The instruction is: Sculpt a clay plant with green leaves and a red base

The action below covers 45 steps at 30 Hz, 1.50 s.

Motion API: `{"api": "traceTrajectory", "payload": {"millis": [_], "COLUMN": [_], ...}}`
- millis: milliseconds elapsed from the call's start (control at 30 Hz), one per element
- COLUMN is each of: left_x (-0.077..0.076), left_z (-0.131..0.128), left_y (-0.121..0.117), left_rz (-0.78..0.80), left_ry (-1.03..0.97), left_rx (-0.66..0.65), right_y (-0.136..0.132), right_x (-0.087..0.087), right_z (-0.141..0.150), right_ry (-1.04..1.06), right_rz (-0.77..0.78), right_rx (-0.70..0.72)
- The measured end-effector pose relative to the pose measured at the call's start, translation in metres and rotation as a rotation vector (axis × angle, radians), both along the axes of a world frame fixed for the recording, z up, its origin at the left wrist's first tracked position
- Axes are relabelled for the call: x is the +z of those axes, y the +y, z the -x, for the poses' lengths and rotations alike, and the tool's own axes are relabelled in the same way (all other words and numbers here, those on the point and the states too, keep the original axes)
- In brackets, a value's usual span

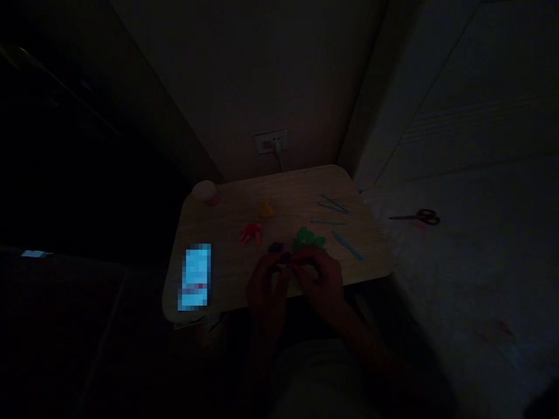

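Note:
The room is very dark. My left hand (266, 285) and my right hand (321, 276) meet over the near edge of a small wooden table (279, 192). Their fingertips are pinched together on a small dark purple lump of clay (283, 258). Just beyond the hands lie a green clay shape (308, 238) and another small purple piece (275, 247). A pink clay figure (251, 233) lies to the left of them, and a yellow clay cone (265, 208) stands further back.
A lit phone (195, 276) lies on the table's left front corner. A small tub (206, 192) stands at the back left. Several teal modelling sticks (347, 245) lie at the right. Scissors (419, 217) rest on the bed to the right. A wall socket (271, 141) is behind.

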<state>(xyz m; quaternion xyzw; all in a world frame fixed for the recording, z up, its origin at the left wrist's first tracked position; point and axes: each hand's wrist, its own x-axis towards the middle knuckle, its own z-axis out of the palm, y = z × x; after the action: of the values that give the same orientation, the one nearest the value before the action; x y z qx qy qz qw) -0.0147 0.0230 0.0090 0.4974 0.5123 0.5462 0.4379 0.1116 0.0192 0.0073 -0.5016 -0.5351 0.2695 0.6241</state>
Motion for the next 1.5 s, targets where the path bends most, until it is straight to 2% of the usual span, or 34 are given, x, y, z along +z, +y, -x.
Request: {"api": "traceTrajectory", "payload": {"millis": [267,400,633,833,1000,1200,1367,1500], "left_x": [-0.001,0.001,0.007,0.003,0.003,0.000,-0.001,0.000], "left_z": [0.005,0.006,0.007,0.010,0.010,0.007,0.008,0.009], "left_y": [0.004,0.006,0.005,0.007,0.008,0.007,0.005,0.007], "left_rz": [-0.006,-0.012,0.102,0.156,0.080,0.131,0.089,0.115], "left_ry": [-0.020,-0.019,-0.068,-0.048,0.003,-0.021,-0.058,-0.097], "left_rx": [-0.017,0.001,0.031,0.002,-0.033,0.099,0.006,-0.067], "right_y": [-0.001,-0.001,0.001,0.001,0.002,0.003,0.003,0.004], "right_x": [-0.001,0.000,0.007,0.005,0.006,0.006,0.005,0.004], "right_z": [0.000,0.001,0.000,-0.003,-0.005,-0.004,-0.006,-0.010], "right_ry": [0.116,0.151,0.240,0.315,0.303,0.273,0.237,0.251], "right_rz": [0.077,0.111,0.140,0.206,0.198,0.119,0.157,0.148], "right_rx": [0.104,0.097,0.097,0.143,0.201,0.188,0.177,0.197]}}
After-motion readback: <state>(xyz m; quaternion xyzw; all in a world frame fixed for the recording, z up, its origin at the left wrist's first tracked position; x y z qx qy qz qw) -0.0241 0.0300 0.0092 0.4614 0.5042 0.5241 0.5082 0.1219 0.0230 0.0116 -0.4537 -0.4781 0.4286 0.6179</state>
